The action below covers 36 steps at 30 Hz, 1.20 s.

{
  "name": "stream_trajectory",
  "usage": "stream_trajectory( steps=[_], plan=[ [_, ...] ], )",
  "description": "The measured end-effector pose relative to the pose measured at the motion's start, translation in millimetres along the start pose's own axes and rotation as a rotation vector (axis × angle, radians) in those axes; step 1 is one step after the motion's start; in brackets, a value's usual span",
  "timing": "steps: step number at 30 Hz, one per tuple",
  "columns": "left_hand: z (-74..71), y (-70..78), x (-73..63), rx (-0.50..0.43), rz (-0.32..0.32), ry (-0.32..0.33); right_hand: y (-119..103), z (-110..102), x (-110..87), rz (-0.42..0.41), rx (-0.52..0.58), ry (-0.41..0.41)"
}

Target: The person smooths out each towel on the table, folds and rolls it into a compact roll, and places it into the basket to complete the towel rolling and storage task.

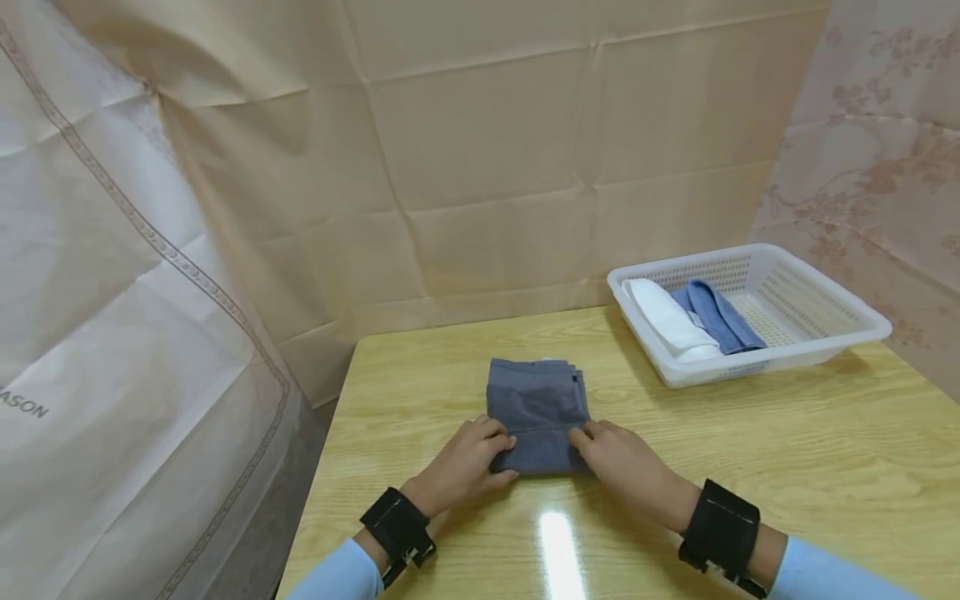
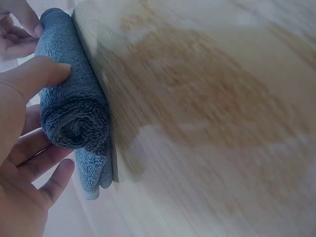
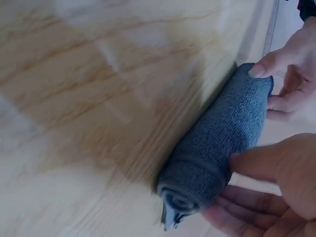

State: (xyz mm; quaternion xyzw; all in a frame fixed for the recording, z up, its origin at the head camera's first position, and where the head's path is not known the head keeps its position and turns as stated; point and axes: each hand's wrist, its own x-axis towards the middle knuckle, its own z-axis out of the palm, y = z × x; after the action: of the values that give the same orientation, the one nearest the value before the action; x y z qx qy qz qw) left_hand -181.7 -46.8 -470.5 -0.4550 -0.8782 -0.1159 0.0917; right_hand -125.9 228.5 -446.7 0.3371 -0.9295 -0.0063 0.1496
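Note:
A grey-blue towel (image 1: 538, 404) lies on the table, its near part rolled up and its far part folded flat. At the roll's left end, my left hand (image 1: 468, 458) grips it, thumb on the near side and fingers over the top. My right hand (image 1: 622, 462) holds the right end in the same manner. The left wrist view shows the towel's spiral end (image 2: 74, 128) beside the left thumb (image 2: 42, 74). In the right wrist view the right thumb (image 3: 261, 163) presses the roll (image 3: 222, 123), with the left hand (image 3: 291, 74) at the far end.
To the back right stands a white plastic basket (image 1: 847, 337), with a rolled white towel (image 1: 667, 321) and a rolled blue towel (image 1: 716, 317) in its left part. Beige cloth (image 1: 480, 167) hangs behind the wooden table (image 1: 405, 375); a pale cloth (image 1: 112, 375) hangs at the left.

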Motion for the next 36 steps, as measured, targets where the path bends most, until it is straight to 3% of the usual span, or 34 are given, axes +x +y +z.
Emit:
stream_trajectory(
  steps=[8, 16, 22, 27, 31, 36],
  plan=[
    [3.4, -3.1, -0.7, -0.061, 0.008, 0.01, 6.0, 6.5, -8.9, -0.081, 0.003, 0.064],
    [1.8, -4.6, 0.5, -0.113, -0.021, -0.018, 11.0, 15.4, -5.2, -0.06, 0.066, 0.058],
    [3.5, -6.1, -0.7, -0.273, -0.112, -0.028, 23.6, 17.7, -1.2, 0.042, 0.297, 0.037],
    [3.0, -9.0, -1.4, -0.421, -0.145, -0.032, 40.5, 17.1, 5.8, 0.099, 0.548, -0.075],
    [-0.7, -11.2, 1.6, -0.538, -0.194, -0.09, 54.0, 17.0, 9.5, 0.15, 0.742, -0.167],
    [2.0, -14.5, 2.7, -0.595, -0.273, -0.101, 61.0, 21.4, 9.5, 0.268, 0.899, -0.247]
  ],
)
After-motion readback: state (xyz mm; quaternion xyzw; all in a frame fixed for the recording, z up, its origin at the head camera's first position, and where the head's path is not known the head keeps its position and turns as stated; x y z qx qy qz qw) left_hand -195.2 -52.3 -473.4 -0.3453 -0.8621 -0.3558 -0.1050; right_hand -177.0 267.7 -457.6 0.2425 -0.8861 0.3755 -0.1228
